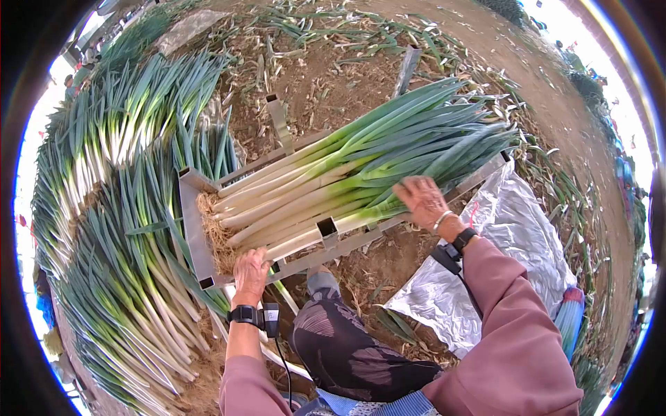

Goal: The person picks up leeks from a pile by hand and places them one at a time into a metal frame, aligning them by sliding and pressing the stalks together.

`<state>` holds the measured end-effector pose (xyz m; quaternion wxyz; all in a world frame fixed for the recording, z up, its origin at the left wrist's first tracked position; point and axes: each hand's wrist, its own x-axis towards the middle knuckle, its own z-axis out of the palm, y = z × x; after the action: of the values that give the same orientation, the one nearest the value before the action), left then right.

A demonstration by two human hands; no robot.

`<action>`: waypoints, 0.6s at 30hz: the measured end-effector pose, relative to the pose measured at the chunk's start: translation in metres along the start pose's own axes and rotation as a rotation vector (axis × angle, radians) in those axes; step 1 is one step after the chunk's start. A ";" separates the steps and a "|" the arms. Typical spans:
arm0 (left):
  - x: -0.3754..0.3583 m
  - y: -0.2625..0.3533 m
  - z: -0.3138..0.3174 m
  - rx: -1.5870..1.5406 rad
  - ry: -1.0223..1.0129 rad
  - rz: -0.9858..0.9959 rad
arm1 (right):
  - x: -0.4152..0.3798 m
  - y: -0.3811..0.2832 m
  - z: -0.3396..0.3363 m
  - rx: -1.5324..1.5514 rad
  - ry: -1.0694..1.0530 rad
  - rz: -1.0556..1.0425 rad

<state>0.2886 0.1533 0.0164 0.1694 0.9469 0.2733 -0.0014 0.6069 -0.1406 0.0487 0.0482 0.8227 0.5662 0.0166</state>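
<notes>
Green-and-white leeks [347, 173] lie bundled in a metal frame [191, 229] on bare soil, roots toward the left end, leaves fanning out to the far right. From the head camera I see my left hand [250, 274] at the near left corner of the frame, fingers curled against the root ends and the frame's edge; I cannot tell whether they actually grip anything. My right hand [422, 201] rests palm down on the bundle where white turns to green, fingers spread and loose, pressing rather than grasping.

I judge this to be the squaring-up step: roots being butted flush against the end plate while the stalks are patted level. Next, I think, the bundle needs holding tight so it can be bound or lifted without stalks slipping.

More leeks [118, 229] lie stacked in rows at far left, and a silver sheet [485, 277] lies crumpled on the right.
</notes>
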 end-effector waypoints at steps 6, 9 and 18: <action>-0.001 -0.001 0.004 -0.010 0.033 -0.007 | -0.018 0.033 -0.007 -0.050 -0.021 0.221; 0.000 -0.008 0.013 0.053 0.028 0.019 | -0.010 0.020 -0.014 -0.076 -0.086 0.231; -0.002 0.004 0.002 0.038 0.007 -0.007 | 0.029 -0.094 0.025 0.233 0.011 -0.060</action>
<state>0.2895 0.1487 0.0162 0.1504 0.9490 0.2771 -0.0040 0.5322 -0.0814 0.0143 -0.0505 0.8052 0.5891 -0.0461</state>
